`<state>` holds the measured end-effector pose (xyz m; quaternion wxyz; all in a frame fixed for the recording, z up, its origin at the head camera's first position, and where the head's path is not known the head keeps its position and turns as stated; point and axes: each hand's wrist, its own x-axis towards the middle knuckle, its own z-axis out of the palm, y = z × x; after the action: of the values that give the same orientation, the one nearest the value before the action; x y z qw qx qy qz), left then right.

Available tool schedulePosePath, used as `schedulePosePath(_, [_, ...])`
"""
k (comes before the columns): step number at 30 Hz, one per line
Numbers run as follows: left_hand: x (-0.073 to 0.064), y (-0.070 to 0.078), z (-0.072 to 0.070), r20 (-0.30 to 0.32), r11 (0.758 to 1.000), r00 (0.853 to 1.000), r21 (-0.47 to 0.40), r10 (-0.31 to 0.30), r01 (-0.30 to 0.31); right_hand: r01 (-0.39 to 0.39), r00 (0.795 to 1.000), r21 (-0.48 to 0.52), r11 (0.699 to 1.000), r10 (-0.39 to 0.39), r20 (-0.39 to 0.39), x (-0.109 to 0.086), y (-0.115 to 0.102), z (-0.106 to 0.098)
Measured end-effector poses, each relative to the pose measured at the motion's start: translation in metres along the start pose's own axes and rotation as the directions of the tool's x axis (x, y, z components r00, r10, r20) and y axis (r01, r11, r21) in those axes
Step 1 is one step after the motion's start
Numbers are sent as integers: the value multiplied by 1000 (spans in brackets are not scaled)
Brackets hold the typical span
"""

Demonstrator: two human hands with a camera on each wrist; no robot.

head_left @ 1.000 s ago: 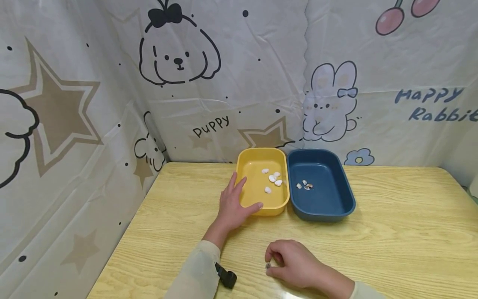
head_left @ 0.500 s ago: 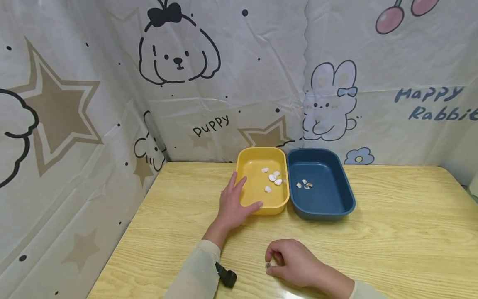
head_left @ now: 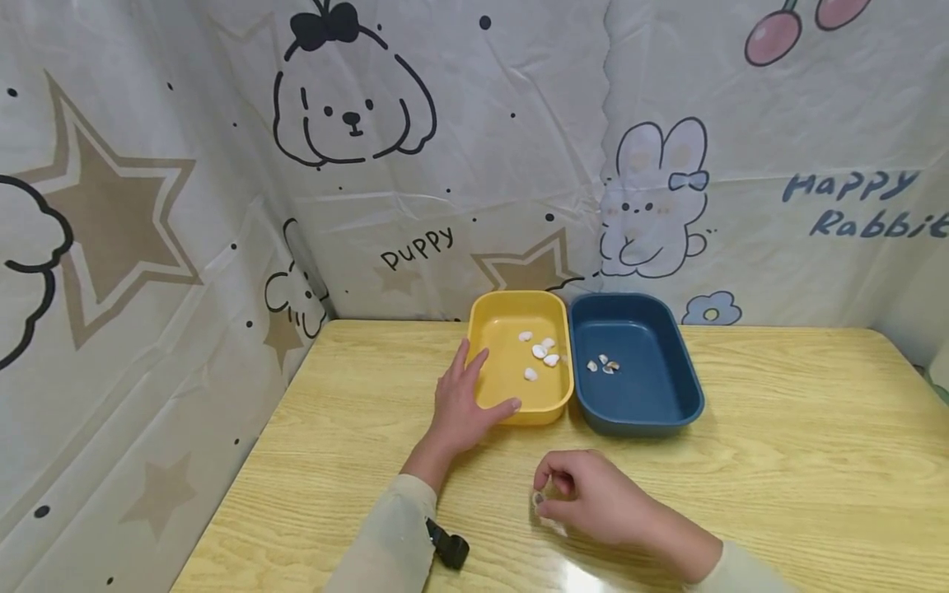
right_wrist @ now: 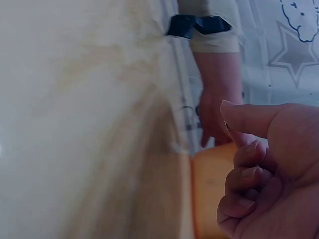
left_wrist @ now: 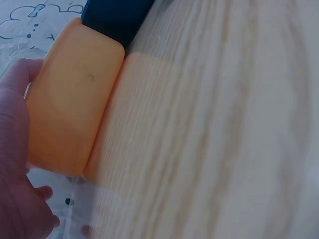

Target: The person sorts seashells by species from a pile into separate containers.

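Observation:
My right hand (head_left: 604,498) is above the table in front of the trays, pinching a small brownish shell (head_left: 538,498) between thumb and index finger. In the right wrist view only a sliver of that shell (right_wrist: 227,126) shows at the thumb tip, and the other fingers are curled in. Fingers spread, my left hand (head_left: 461,408) rests on the front left corner of a yellow tray (head_left: 493,317), the thumb over its front rim. Several white shells (head_left: 539,352) lie inside it. Beside it stands a dark blue tray (head_left: 652,395) with several small brownish shells (head_left: 608,367) near its left side.
Both trays stand side by side at the back of the wood-grain table (head_left: 778,461). Behind and to the left hangs a printed curtain (head_left: 460,123). A black strap with a small device (head_left: 449,547) is on the left sleeve.
My right hand has risen slightly from the table, forward and a little to the right, with the small shell still pinched. My left hand has kept its place on the yellow tray.

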<state>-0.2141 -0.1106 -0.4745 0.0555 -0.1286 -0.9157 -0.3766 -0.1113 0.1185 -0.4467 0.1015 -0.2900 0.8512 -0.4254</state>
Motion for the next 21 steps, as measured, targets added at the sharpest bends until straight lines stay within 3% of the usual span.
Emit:
schedulePosePath(8, [1, 0, 0, 0, 1000, 1000, 11, -6, 6, 13, 990, -4, 1000, -13, -140, 3, -12, -24])
schedulePosePath(15, [2, 0, 1, -2, 1000, 1000, 9, -2, 2, 28, 932, -50, 998, -44, -359, 7, -14, -38])
schedulePosePath(21, [1, 0, 0, 5, 1000, 1000, 1, -4, 4, 10, 900, -107, 994, -56, -433, 12, -13, -51])
